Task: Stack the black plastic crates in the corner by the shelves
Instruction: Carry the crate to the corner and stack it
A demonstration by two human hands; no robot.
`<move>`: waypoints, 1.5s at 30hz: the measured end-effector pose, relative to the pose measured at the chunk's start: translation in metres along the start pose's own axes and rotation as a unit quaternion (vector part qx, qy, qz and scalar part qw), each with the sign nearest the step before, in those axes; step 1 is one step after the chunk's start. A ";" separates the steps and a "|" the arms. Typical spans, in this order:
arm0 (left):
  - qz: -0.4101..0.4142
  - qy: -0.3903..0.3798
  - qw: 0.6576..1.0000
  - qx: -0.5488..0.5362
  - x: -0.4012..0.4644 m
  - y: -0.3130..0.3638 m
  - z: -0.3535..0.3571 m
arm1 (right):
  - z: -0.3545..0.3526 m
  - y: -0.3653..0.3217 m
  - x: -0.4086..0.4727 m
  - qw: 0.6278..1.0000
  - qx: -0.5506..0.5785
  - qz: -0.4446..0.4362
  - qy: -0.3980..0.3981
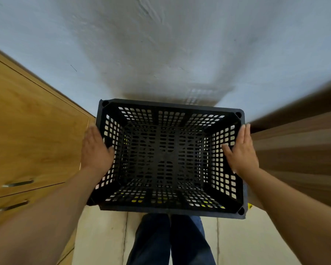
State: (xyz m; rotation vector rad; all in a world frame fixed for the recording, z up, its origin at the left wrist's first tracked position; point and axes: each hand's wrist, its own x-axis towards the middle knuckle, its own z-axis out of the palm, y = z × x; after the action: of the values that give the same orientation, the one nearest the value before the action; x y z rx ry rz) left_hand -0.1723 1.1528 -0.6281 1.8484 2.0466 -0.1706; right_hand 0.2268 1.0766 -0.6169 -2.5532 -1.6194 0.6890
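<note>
The black plastic crate (170,157) sits at the centre of the view, open side up, so one looks straight down into its perforated floor and latticed walls. Its far long rim lies close against the pale wall (161,44) at twelve o'clock, and its shadow falls on the plaster just above that rim. Through the holes along the near wall bits of yellow show, though what they belong to cannot be made out; whether another crate lies beneath this one cannot be told either.

At nine o'clock of the crate the left hand (96,150) is pressed flat against the outside of the short wall, fingers stretched forward and the thumb hooked over the rim into the crate. At three o'clock the right hand (241,150) does the same on the opposite short wall, palm against the outside, thumb over the rim. Both hands are spread wide rather than curled, clasping the crate between them.

Farther out at nine o'clock stands a wooden cabinet (31,131) with two metal handles (17,183) near its lower edge. At three o'clock a brown wooden shelf unit (298,146) runs off blurred toward the edge. At six o'clock, below the crate's near rim, the person's legs in blue jeans (170,240) stand on a light tiled floor (99,236).
</note>
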 end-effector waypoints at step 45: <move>0.080 -0.095 0.990 -0.061 -0.152 0.106 -0.070 | -0.110 0.022 -0.124 0.997 -0.028 -0.041 -0.052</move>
State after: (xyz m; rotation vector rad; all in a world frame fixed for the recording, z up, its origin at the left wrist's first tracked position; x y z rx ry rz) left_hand -0.0721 1.0481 -0.4926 1.8360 1.7342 -0.1678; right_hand 0.2441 0.9812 -0.4807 -2.5118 -1.7879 0.7938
